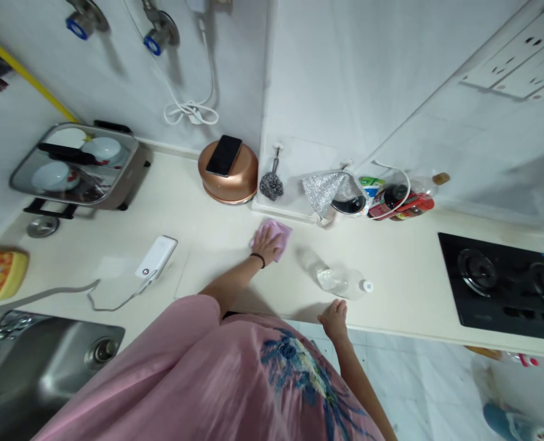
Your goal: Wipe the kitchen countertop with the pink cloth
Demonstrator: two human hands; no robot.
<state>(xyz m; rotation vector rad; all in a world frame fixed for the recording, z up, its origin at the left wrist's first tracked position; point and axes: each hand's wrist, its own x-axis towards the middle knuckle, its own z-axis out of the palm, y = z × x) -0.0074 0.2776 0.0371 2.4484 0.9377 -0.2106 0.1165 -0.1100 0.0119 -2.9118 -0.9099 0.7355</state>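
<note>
One small pink soft cloth (281, 233) lies under the left hand (266, 246) on the cream countertop (217, 214).
Limp and light, it probably bunches easily, so a flat palm pins it best; that hand lies spread on it, while the right hand (334, 318) rests empty at the counter edge, well apart.
</note>
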